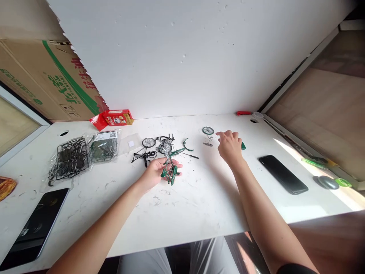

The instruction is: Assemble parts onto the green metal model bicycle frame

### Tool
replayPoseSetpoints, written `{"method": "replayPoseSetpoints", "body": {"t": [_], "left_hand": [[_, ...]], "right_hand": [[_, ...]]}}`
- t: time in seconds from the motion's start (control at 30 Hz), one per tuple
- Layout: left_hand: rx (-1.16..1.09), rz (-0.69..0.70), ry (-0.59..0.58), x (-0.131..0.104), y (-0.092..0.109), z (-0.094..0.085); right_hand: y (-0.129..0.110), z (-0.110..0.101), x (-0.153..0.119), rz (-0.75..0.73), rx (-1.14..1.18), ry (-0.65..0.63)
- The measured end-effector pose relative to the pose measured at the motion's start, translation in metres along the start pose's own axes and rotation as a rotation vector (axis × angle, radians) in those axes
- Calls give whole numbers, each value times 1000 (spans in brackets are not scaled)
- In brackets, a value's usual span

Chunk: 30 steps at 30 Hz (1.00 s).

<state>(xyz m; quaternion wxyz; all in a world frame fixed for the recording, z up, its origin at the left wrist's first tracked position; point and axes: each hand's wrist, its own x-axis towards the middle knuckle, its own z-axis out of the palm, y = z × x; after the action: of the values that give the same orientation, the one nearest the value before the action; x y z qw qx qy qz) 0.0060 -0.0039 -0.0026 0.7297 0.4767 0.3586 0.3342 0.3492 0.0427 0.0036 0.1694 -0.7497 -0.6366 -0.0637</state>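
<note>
In my left hand (155,173) is a small green model bicycle frame (171,173), held over the table with the fingers curled beneath it. My right hand (230,146) is palm down at the right, index finger stretched out to the left and no held thing visible. Just beyond that finger lie a green-rimmed spoked wheel (208,130) and a small silvery part (208,144). A dark green piece (243,146) shows partly behind the right hand. Near the left hand are black bicycle parts (145,155), a black wheel (148,142) and a curved green strip (187,144).
Bagged black part frames (71,158) and a bagged green set (104,146) lie left, below a red box (118,117). A dark tablet (37,224) is front left, a black phone (283,174) right. A white panel (176,57) rises behind the table.
</note>
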Motion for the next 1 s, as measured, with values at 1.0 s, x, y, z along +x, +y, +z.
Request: {"method": "replayPoseSetpoints", "body": {"t": [1.0], "left_hand": [[-47,102,289,5,4,0]], "right_hand": [[-119,-24,-79,-353,1031,48]]}}
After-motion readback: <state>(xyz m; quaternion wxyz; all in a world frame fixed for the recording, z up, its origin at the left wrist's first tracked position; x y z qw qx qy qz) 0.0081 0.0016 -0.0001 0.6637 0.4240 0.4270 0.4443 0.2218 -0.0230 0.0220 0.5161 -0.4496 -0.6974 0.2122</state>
